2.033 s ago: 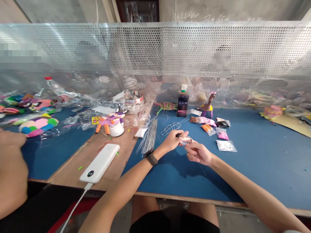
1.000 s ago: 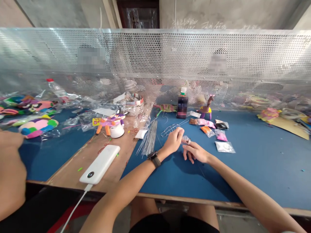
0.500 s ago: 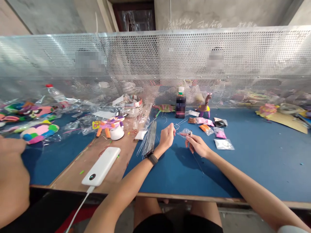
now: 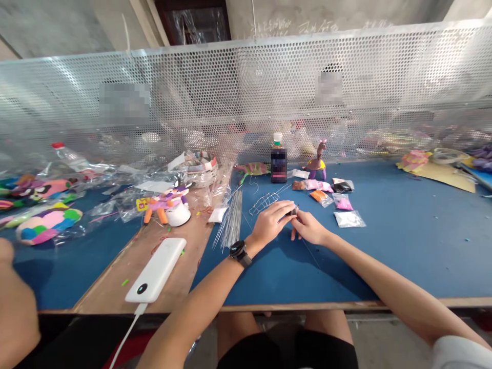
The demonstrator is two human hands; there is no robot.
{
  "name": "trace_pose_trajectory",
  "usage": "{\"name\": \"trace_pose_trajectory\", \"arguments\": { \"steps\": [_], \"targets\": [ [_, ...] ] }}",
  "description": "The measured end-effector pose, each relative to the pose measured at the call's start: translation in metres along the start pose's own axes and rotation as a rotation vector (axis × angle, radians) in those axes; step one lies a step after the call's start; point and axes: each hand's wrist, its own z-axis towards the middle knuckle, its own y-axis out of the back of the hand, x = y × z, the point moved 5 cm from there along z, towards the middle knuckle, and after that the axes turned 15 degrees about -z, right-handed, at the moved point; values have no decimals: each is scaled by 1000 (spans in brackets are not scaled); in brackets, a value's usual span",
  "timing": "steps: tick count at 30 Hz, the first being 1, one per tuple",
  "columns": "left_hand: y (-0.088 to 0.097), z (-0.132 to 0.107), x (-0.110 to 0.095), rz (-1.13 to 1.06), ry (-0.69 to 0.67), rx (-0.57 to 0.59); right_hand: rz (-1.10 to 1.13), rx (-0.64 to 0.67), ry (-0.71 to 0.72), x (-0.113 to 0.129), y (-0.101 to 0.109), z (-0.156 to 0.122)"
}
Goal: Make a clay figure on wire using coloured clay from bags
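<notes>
My left hand point(image 4: 272, 223) and my right hand point(image 4: 310, 228) meet over the blue mat, with fingers closed around a small dark thing point(image 4: 294, 210) too covered to identify. A thin wire point(image 4: 310, 253) runs from under my right hand toward the front; I cannot tell whether it is gripped. Just beyond my left hand lies a bent wire frame point(image 4: 263, 203) with several loops. A bundle of straight wires point(image 4: 232, 220) rests left of that hand.
Several small colored packets, one white point(image 4: 349, 219), lie right of my hands. Behind stand a dark-labelled bottle point(image 4: 279, 164) and a brown toy animal point(image 4: 319, 160). A white power bank point(image 4: 157, 270) lies left. Another person's arm point(image 4: 17, 307) shows at far left. A perforated metal screen point(image 4: 215, 92) spans the back.
My left hand has come right to meet my right hand and now covers the small thing there. The wire frame, earlier beside my left fingers, shows more fully on the mat.
</notes>
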Motion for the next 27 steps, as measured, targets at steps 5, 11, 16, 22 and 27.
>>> {"name": "trace_pose_trajectory", "arguments": {
  "steps": [5, 11, 16, 22, 27],
  "targets": [
    [0, 1, 8, 54, -11, 128, -158, -13, 62, 6, 5, -2],
    [-8, 2, 12, -40, 55, 183, -371, -122, 180, 0, 15, 2],
    [0, 1, 34, -325, 373, -100, -262, -201, 196, -11, 28, 10],
    [10, -10, 56, -622, 755, -330, -145, -260, 68, -17, 44, 10],
    [-4, -14, 52, -694, 835, -186, -204, -210, 141, -5, 36, 5]
  ]
}}
